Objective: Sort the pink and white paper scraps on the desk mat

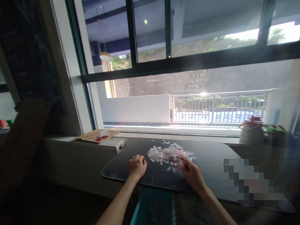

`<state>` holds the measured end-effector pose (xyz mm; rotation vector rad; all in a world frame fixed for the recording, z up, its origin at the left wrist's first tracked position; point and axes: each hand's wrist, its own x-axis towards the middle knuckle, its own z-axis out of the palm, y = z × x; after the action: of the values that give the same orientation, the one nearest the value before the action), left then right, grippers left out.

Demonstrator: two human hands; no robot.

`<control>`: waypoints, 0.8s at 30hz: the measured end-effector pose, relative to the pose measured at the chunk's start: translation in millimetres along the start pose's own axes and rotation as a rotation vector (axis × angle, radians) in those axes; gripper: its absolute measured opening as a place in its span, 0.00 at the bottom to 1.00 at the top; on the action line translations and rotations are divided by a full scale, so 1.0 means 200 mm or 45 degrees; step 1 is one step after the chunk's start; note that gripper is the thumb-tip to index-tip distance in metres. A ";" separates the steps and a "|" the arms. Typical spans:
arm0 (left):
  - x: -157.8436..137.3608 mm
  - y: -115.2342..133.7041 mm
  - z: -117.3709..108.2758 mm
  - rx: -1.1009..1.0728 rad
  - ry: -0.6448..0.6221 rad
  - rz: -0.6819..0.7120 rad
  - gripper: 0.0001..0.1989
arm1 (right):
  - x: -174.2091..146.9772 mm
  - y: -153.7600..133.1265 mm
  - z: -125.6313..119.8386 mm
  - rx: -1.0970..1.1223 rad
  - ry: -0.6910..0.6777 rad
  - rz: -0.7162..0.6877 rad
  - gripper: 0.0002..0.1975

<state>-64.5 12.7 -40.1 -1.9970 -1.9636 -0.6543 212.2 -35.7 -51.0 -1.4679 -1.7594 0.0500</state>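
Resting left hand [137,166], curled closed, on dark desk [212,157], just left of white paper scraps [165,153] heaped mid-desk. Holding right hand [193,175] at heap's near right edge, with fingers bent; can't tell whether gripping any.

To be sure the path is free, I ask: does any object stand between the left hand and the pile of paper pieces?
Nothing visible does: between the left hand and the pile of paper pieces, only a strip of dark tabletop shows. The right hand is at the pile's near right side.
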 end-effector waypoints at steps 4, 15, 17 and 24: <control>0.00 0.00 0.00 -0.002 0.005 -0.001 0.08 | 0.00 0.00 0.00 0.030 -0.049 -0.046 0.21; 0.00 0.01 0.00 0.004 0.012 -0.010 0.08 | 0.00 0.02 0.01 0.014 0.037 0.002 0.22; 0.00 0.01 0.00 0.006 0.012 -0.014 0.08 | 0.00 0.03 0.01 -0.007 0.032 0.027 0.22; 0.00 0.00 0.01 -0.001 0.018 -0.005 0.08 | 0.00 0.01 0.00 -0.071 0.039 0.089 0.22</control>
<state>-63.9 13.8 -41.6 -1.9840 -1.9594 -0.6683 214.4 -35.1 -51.7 -1.5627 -1.6966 0.0147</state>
